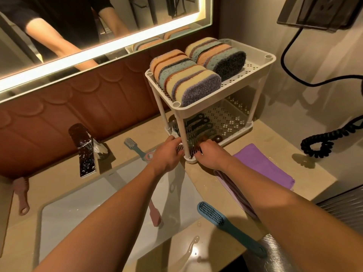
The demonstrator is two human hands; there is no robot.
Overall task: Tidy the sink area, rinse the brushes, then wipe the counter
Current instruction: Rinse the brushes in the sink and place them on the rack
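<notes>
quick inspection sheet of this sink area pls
surface: beige counter, puddle near front edge
job's things: big blue brush on counter front; pink brush over sink rim; second pink brush far left; slim blue brush behind sink; purple cloth beside rack
clutter: two-tier rack, sponges on top, racked brushes on the lower tier
hands: left hand and right hand at the racked brushes, grip unclear
cables: black coiled cable on counter, right
surroundings: lit mirror, faucet

You'll find nothing legible here: the small mark (111, 174) on the sink (82, 195) rim, left of your left hand (167, 154), is too blurred to read.
</notes>
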